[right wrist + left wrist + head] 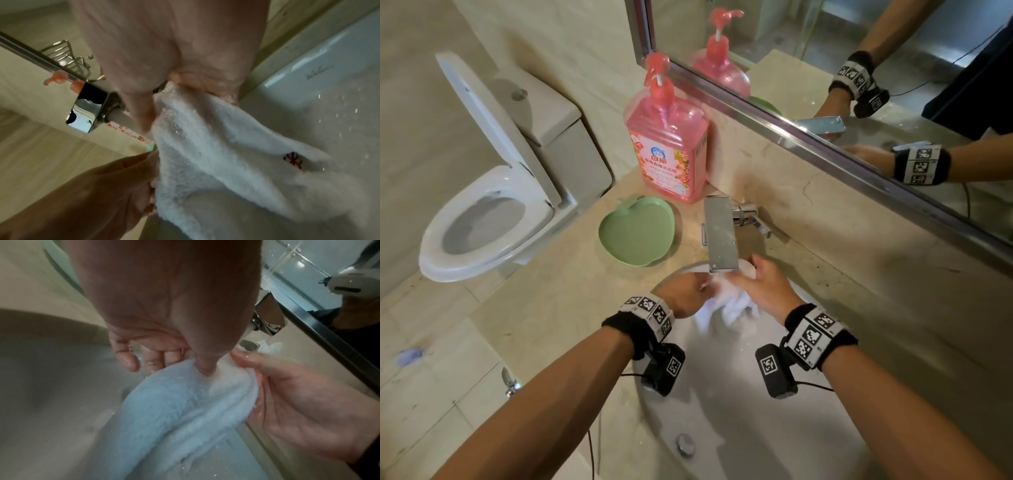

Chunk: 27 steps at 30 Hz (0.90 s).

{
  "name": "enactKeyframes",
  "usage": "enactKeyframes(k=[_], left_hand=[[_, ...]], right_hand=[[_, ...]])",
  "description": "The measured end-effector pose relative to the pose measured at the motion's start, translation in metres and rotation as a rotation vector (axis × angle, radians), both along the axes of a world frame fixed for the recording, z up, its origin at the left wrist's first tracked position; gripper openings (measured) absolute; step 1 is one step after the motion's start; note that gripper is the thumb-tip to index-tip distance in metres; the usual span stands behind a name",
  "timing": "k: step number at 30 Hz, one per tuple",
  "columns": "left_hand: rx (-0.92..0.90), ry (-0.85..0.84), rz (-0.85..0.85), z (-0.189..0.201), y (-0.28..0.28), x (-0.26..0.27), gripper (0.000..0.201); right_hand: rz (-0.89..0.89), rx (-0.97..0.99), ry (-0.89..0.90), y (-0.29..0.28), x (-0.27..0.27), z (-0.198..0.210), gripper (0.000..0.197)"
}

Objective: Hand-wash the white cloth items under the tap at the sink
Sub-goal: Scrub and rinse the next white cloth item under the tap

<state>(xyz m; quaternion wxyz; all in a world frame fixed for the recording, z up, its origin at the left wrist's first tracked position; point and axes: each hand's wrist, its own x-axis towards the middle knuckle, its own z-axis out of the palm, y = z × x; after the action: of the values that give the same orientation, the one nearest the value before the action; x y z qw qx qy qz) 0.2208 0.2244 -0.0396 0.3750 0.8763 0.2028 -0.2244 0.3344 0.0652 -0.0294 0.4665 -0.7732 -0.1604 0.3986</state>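
Both hands clamp one white terry towel (726, 301) just under the tap (719, 236) over the sink (722, 411): left hand (685, 294) pinches its left edge, right hand (763, 291) grips its right, the rest hanging between them.

White cloth (726, 301): one fluffy terry piece, wet and bunched into folds, with a small red embroidered mark (293, 160) on one face. Held just under the tap (720, 236) spout, over the back edge of the sink (739, 428); lower folds hang down into the basin. Gripped on either side by the left hand (683, 296) and right hand (767, 291).
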Motion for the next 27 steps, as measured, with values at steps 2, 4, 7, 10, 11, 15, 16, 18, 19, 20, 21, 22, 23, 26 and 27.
enactKeyframes(k=[2,4,7,10,11,15,16,18,19,20,21,22,23,26,27], left_hand=[[-0.033,-0.077,0.023,0.0,-0.002,0.006,0.032],[-0.054,-0.103,0.072,0.0,-0.005,0.012,0.034],[-0.19,-0.115,0.147,0.001,-0.008,0.018,0.042],[-0.338,-0.121,0.233,0.001,-0.005,0.016,0.041],[-0.328,-0.114,0.228,-0.002,-0.003,0.014,0.042],[-0.24,-0.146,0.172,-0.01,0.001,0.008,0.025],[-0.228,-0.179,0.169,-0.008,0.002,0.008,0.024],[-0.226,-0.232,0.135,0.0,0.004,0.009,0.026],[-0.235,-0.242,0.101,0.004,0.005,0.009,0.026],[-0.237,-0.242,0.065,0.009,0.005,0.008,0.027],[-0.235,-0.239,0.036,0.012,0.006,0.007,0.029],[-0.22,-0.226,0.026,0.014,0.008,0.007,0.03],[-0.196,-0.206,0.041,0.016,0.01,0.005,0.031],[-0.151,-0.102,0.161,0.014,0.02,-0.003,0.03],[-0.153,-0.076,0.176,0.012,0.022,-0.007,0.029]], right_hand=[[0.124,-0.033,0.059,-0.006,0.004,0.001,0.041],[0.299,-0.092,-0.032,-0.009,0.002,-0.001,0.028],[0.305,-0.12,-0.134,-0.009,0.0,-0.004,0.021],[0.081,0.011,0.023,-0.009,0.005,-0.003,0.018],[0.008,0.035,0.051,-0.01,0.009,-0.004,0.02],[-0.152,0.09,0.091,-0.013,0.016,-0.008,0.014],[-0.139,0.081,0.086,-0.013,0.016,-0.01,0.024],[-0.034,0.03,0.05,-0.014,0.013,-0.013,0.045],[0.023,0.014,0.049,-0.012,0.01,-0.013,0.05],[0.09,0.015,0.051,-0.009,0.006,-0.013,0.05],[0.165,0.008,0.015,-0.005,0.002,-0.012,0.046],[0.236,-0.012,-0.054,0.0,-0.003,-0.012,0.04],[0.278,-0.027,-0.124,0.006,-0.007,-0.01,0.029],[0.292,0.012,-0.117,0.015,-0.009,-0.01,0.015],[0.233,0.034,-0.059,0.016,-0.007,-0.01,0.017]])
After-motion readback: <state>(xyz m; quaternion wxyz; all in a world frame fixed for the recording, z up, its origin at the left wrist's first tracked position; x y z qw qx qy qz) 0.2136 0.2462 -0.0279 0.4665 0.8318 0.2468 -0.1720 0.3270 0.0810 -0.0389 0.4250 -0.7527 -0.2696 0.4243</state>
